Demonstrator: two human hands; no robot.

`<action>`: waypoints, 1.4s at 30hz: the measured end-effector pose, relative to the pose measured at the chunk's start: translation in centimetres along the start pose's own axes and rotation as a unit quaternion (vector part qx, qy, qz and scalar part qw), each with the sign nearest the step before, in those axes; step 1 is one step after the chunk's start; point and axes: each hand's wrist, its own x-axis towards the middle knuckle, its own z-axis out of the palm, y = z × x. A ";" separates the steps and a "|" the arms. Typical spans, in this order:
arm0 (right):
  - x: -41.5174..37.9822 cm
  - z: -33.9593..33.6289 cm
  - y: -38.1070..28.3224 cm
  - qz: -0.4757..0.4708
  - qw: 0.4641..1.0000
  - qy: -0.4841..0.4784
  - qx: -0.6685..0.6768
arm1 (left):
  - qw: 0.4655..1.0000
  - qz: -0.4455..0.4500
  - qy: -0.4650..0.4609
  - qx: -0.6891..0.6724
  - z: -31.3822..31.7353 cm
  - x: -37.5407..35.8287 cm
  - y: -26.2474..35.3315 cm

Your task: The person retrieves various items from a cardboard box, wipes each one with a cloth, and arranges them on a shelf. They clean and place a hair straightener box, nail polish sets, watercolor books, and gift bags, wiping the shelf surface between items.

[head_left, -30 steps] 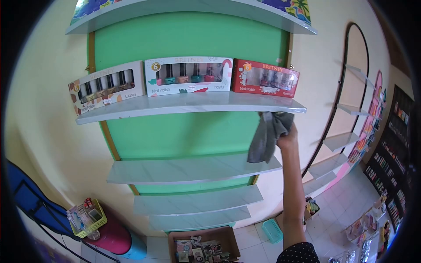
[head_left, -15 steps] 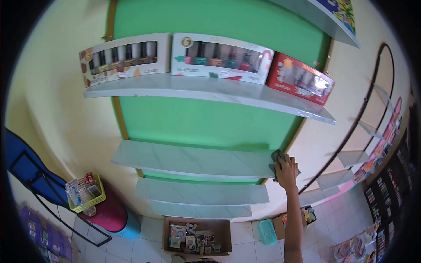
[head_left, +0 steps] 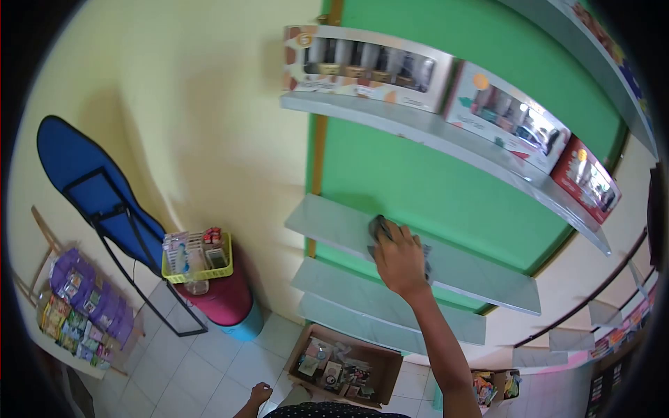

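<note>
Grey cloth [head_left: 377,228] is clutched in right hand [head_left: 400,259] on marbled shelf [head_left: 327,217]; left hand's [head_left: 261,393] grip cannot be told; nail-polish box [head_left: 364,67] lettering is blurred.

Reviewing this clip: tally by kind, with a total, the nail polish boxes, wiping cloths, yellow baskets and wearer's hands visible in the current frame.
Nail polish boxes: 3
Gray cloth: 1
Yellow basket: 1
Hands, right hand and left hand: 2
Total: 7
</note>
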 end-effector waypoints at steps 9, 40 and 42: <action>6.6 4.8 -6.4 -0.084 0.994 -0.018 0.068 | 0.997 -0.068 0.019 -0.023 -1.7 -5.2 -1.6; -0.1 0.5 -0.1 0.021 0.998 0.050 0.043 | 0.990 0.060 -0.074 0.101 -0.9 -0.6 1.2; 2.2 2.6 -3.5 -0.008 0.997 0.050 0.066 | 0.983 0.075 -0.113 0.122 -1.9 -0.8 2.8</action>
